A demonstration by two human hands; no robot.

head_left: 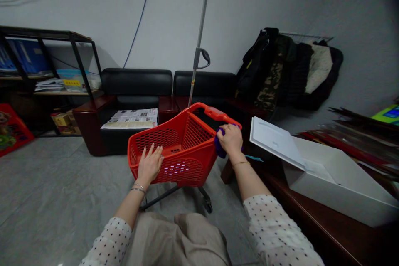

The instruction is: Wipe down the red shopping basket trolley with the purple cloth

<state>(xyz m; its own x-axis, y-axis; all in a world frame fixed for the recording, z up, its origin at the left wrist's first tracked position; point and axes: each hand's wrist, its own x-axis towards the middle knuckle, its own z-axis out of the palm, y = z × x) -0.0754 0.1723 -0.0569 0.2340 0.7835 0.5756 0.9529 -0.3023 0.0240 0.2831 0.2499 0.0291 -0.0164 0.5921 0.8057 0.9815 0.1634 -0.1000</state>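
Observation:
A red plastic shopping cart (190, 170) on dark wheeled legs stands in front of me. My left hand (150, 163) rests at the near side rim of its basket, palm down, fingers stretched out and holding nothing. At the cart's handle end, my right hand (230, 139) is closed around a bunched purple cloth (220, 143), pressed against the cart by the end of the red handle (218, 114). Part of the cloth is hidden under the fingers. A grey metal pole (202, 20) with a looped grip rises from behind the cart's far corner.
Black armchairs (137, 83) line the wall, one with newspapers (132, 119) on its seat. To my right, a wooden table (299, 203) carries an opened white box (333, 191) and piled folders. Jackets (289, 70) hang behind. A shelf (46, 33) stands left.

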